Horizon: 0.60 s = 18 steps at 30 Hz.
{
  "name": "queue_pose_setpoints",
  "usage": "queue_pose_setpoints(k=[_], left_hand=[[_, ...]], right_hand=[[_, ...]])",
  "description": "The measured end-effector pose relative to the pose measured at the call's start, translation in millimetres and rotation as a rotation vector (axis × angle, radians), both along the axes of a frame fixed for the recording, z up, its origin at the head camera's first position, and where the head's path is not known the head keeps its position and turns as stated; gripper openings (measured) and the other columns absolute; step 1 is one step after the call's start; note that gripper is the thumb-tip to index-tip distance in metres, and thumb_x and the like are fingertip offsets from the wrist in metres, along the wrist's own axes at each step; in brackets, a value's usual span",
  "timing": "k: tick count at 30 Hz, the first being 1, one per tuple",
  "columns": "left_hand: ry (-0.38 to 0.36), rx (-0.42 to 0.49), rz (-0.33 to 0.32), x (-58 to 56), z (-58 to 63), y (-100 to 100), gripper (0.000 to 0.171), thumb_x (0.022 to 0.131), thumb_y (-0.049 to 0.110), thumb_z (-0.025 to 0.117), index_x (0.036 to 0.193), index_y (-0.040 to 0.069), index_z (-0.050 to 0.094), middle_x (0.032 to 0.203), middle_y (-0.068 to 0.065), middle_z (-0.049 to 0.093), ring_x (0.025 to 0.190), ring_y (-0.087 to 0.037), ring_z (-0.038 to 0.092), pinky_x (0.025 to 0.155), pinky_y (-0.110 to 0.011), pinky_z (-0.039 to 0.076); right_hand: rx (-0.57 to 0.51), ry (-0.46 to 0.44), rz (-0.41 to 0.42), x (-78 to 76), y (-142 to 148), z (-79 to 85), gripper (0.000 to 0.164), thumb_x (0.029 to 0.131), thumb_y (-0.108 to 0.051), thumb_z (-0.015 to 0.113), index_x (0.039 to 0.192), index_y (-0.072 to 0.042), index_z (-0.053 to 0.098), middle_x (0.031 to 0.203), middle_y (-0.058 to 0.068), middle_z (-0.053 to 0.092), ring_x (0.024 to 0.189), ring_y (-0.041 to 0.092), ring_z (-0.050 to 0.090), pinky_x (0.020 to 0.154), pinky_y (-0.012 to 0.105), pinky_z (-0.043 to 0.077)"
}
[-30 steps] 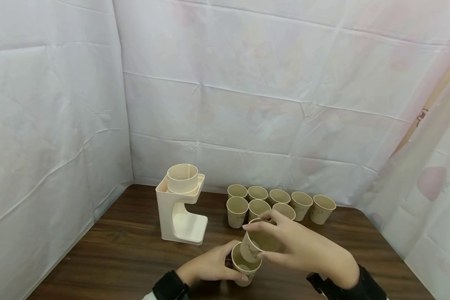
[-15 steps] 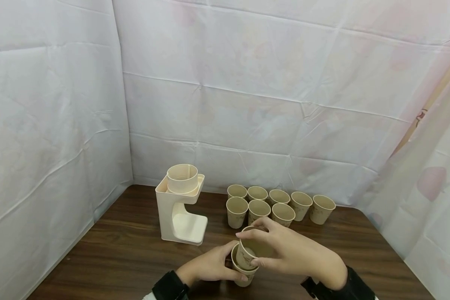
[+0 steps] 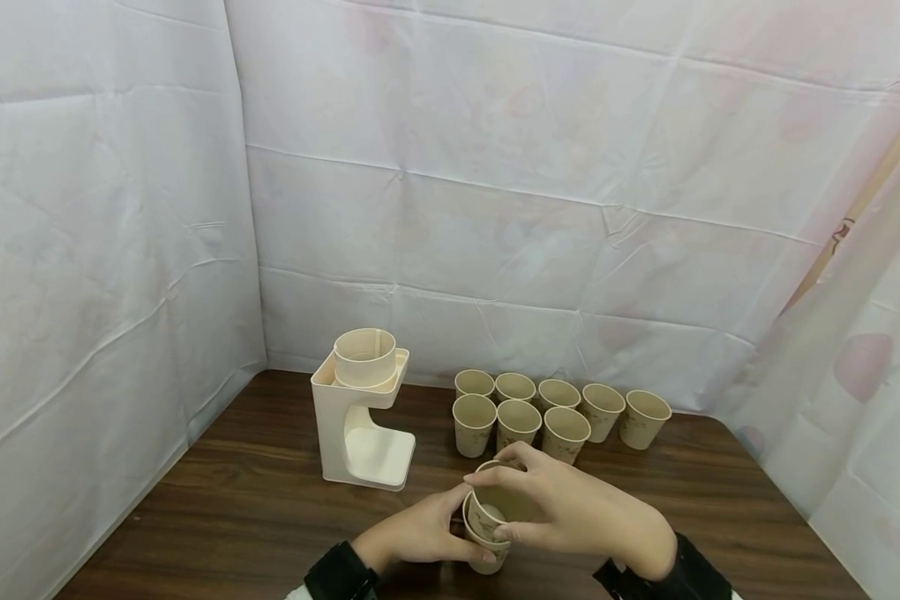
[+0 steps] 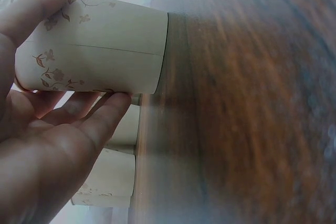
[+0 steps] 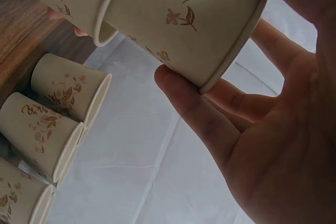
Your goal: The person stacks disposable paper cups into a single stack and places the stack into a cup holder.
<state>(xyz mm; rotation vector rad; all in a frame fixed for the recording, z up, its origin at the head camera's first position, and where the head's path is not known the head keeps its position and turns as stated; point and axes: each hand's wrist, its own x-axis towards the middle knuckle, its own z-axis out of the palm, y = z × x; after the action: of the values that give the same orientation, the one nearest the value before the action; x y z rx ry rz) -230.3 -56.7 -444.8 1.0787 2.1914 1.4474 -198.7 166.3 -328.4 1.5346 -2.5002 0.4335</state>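
In the head view my left hand grips a beige paper cup low over the table. The left wrist view shows thumb and fingers on either side of that cup's flower-printed wall. My right hand holds a second paper cup near its rim, fingers and thumb spread around it. Slightly tilted, this upper cup has its base inside the mouth of the lower one, while much of its wall still stands above that rim. Part of the upper cup is hidden behind my right fingers.
Several more paper cups stand upright in two rows behind my hands. Left of them is a cream-coloured stand with a round ring-shaped holder on top. White cloth hangs behind and beside the dark wooden table.
My right hand has moved left and down, bringing the upper cup from above the lower cup's rim into its mouth. The left hand and lower cup have stayed in place.
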Motion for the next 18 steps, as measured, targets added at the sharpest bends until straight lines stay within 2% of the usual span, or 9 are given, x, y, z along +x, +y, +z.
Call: queue_pose_setpoints(k=[9, 14, 18], left_hand=[[-0.017, -0.039, 0.023, 1.6, -0.3, -3, 0.073, 0.079, 0.043, 0.072, 0.138, 0.027, 0.034, 0.114, 0.012, 0.059, 0.104, -0.005, 0.053, 0.090, -0.028, 0.045], [0.001, -0.060, 0.046, 3.1, 1.1, -3, 0.071, 0.078, 0.045, 0.072, 0.136, 0.028, 0.037, 0.117, 0.010, 0.058, 0.107, -0.004, 0.051, 0.092, -0.029, 0.044], [0.002, -0.044, 0.050, 4.6, 2.4, -2, 0.068, 0.077, 0.042, 0.073, 0.135, 0.027, 0.039, 0.117, 0.007, 0.059, 0.104, -0.004, 0.052, 0.090, -0.027, 0.045]], right_hand=[[-0.005, -0.035, -0.017, -5.1, -2, -12.3, 0.046, 0.088, -0.041, 0.062, 0.131, -0.031, 0.049, 0.122, -0.005, 0.047, 0.100, 0.008, 0.053, 0.077, 0.030, 0.052], [0.007, -0.082, -0.034, -8.6, -3, -18.4, 0.045, 0.089, -0.042, 0.060, 0.131, -0.032, 0.049, 0.121, -0.005, 0.046, 0.098, 0.008, 0.054, 0.077, 0.029, 0.052], [0.025, -0.122, -0.046, -9.3, -4, -21.9, 0.045, 0.089, -0.044, 0.059, 0.131, -0.033, 0.049, 0.120, -0.005, 0.046, 0.097, 0.008, 0.053, 0.078, 0.031, 0.052]])
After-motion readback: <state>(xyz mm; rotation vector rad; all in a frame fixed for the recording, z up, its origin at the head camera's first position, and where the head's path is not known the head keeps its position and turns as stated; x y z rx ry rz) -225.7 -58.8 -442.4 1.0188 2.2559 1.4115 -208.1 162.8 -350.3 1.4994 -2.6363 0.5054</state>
